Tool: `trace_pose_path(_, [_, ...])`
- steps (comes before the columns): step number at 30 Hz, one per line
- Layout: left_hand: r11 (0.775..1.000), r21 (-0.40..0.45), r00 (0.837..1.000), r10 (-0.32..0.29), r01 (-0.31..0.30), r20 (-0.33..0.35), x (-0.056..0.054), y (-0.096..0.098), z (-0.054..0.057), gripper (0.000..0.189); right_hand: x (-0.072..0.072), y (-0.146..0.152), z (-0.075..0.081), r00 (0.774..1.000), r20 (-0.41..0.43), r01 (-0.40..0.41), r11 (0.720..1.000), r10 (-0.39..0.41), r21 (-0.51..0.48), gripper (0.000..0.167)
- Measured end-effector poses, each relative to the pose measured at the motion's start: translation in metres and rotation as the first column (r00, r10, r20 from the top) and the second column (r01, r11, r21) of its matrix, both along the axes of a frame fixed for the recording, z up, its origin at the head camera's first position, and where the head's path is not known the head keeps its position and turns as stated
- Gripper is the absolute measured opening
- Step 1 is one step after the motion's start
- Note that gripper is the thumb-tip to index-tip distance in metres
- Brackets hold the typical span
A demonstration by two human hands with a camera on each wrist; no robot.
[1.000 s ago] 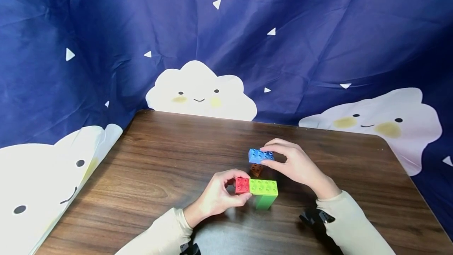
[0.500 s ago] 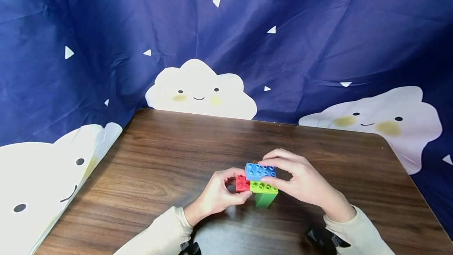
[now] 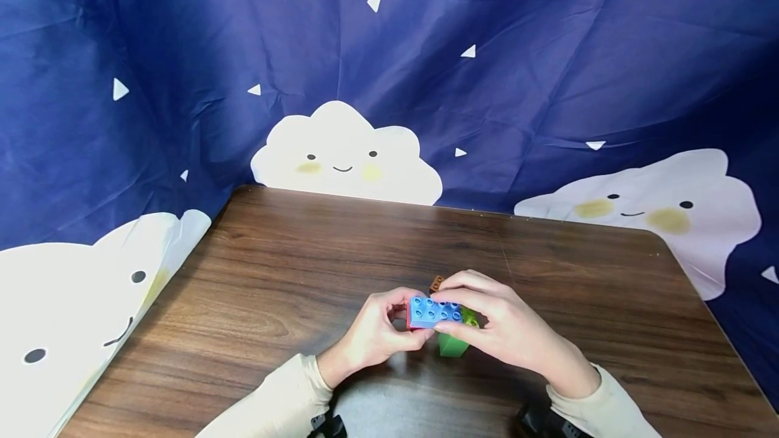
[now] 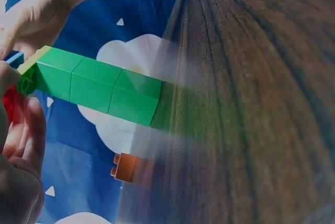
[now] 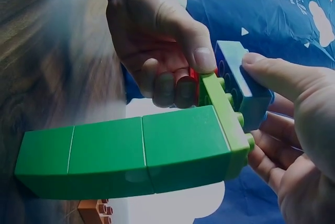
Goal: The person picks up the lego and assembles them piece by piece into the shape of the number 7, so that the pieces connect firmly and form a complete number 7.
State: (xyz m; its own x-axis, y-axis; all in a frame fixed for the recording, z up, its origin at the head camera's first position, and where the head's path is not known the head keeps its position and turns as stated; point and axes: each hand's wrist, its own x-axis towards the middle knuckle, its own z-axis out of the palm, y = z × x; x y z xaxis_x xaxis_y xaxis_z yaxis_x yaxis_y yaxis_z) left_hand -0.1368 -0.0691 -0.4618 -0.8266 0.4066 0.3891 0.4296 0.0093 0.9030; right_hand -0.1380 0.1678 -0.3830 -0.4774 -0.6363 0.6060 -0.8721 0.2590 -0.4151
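A cloud-print cloth [image 3: 389,53] hangs behind the wooden table [image 3: 292,242]. The right hand [image 3: 505,320] pinches the blue brick [image 3: 429,313] over the lime brick [image 5: 222,106] – whether they touch, I cannot tell. The left hand [image 3: 374,333] grips the red brick [image 4: 9,102], mostly covered in the head view. Only the wrist views show three stacked green blocks [image 5: 123,153] below; the right hand partly blocks the orange brick [image 4: 126,167] beyond – from the head.

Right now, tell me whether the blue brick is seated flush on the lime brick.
No, the right wrist view shows the underside of the blue brick and studs of the lime brick exposed.
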Motion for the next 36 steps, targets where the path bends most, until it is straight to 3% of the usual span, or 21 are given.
trace_pose_path(15, [1.0, -0.003, 1.0, -0.015, 0.015, 0.025, 0.001, -0.001, 0.002, 0.032, 0.0, -0.005, -0.004, 0.993, -0.117, 0.026, 1.0, -0.026, 0.0, 0.03])
trace_pose_path(21, [1.0, 0.011, 1.0, -0.02, 0.02, 0.021, 0.001, -0.002, 0.002, 0.034, 0.0, -0.007, -0.008, 0.993, -0.112, 0.035, 0.999, -0.036, -0.011, 0.034])
trace_pose_path(28, [0.998, 0.034, 0.995, -0.048, 0.045, 0.089, 0.002, -0.003, 0.005, 0.035, 0.0, -0.006, -0.013, 0.99, -0.133, 0.032, 0.999, -0.034, -0.019, 0.036])
trace_pose_path(36, [0.996, 0.058, 0.991, -0.067, 0.061, 0.113, 0.003, -0.004, 0.007, 0.036, 0.002, -0.006, -0.015, 0.989, -0.137, 0.052, 0.998, -0.054, -0.018, 0.038])
